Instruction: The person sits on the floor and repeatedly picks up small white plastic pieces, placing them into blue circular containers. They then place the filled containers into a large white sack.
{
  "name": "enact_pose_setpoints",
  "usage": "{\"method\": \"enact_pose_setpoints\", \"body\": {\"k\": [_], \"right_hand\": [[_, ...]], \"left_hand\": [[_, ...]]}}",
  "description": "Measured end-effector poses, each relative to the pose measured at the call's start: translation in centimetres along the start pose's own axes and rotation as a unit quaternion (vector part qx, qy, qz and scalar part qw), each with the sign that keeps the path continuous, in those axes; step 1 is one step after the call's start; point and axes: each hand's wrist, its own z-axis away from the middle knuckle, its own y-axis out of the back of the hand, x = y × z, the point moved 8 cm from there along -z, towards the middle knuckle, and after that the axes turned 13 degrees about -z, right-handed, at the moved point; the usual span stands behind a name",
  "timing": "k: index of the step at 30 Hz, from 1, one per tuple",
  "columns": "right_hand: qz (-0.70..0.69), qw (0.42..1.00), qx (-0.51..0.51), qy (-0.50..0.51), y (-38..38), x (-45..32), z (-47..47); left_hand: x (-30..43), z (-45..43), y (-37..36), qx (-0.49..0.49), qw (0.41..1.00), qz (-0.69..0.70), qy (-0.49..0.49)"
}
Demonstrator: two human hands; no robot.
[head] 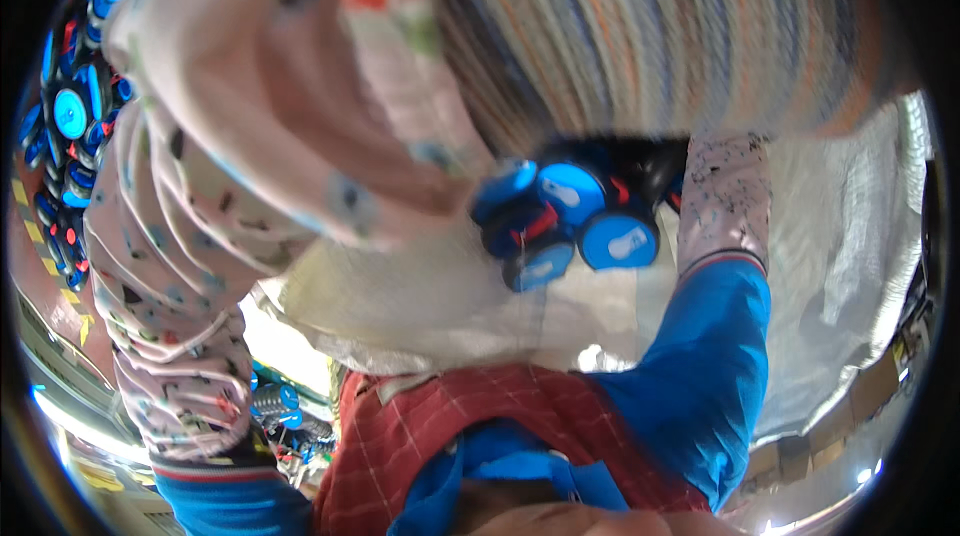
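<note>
My left hand [660, 33], in a striped knit work glove, fills the top of the head view very close to the camera. Its fingers are not discernible, so what it holds cannot be told. Below the glove's edge lies a cluster of round blue-and-black plastic parts [619, 240] with small red pieces. They sit over a large, pale sheet-lined sack or container [420, 311]. My right forearm, in a patterned sleeve cover [724, 198], reaches forward beside these parts. The right hand itself is hidden behind the left glove.
More blue, black and red parts [71, 114] are heaped at the far left, by a reddish surface with yellow-black striped tape [34, 232]. Other blue-and-black parts [277, 399] show at lower left. The pale container's raised edge [889, 326] curves along the right; cardboard boxes [855, 401] stand beyond.
</note>
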Motion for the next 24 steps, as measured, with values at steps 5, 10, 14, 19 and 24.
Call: {"method": "enact_pose_setpoints", "body": {"k": [5, 10, 14, 19, 24], "right_hand": [[0.037, 0.997, 0.028, -0.059, 0.5, -0.2, 0.1], [-0.061, 0.966, 0.237, 0.084, 8.6, -13.1, 5.8], [-0.096, 0.981, 0.02, 0.169, 7.9, -28.7, 14.7], [0.185, 0.967, 0.005, 0.176, 7.0, -23.3, 17.2], [0.238, 0.97, -0.006, 0.045, 5.6, -23.2, 16.2]], "left_hand": [[-0.5, 1.8, 0.2, 0.019, 1.0, -0.021, 0.009], [-0.4, 2.4, 1.0, 0.036, 0.996, -0.08, 0.026], [0.6, 2.5, 1.1, 0.016, 0.804, -0.593, -0.035], [-2.8, 15.6, 6.7, 0.07, 0.972, 0.08, 0.212], [1.7, 35.6, 9.9, 0.045, 0.858, 0.083, 0.504]]}}
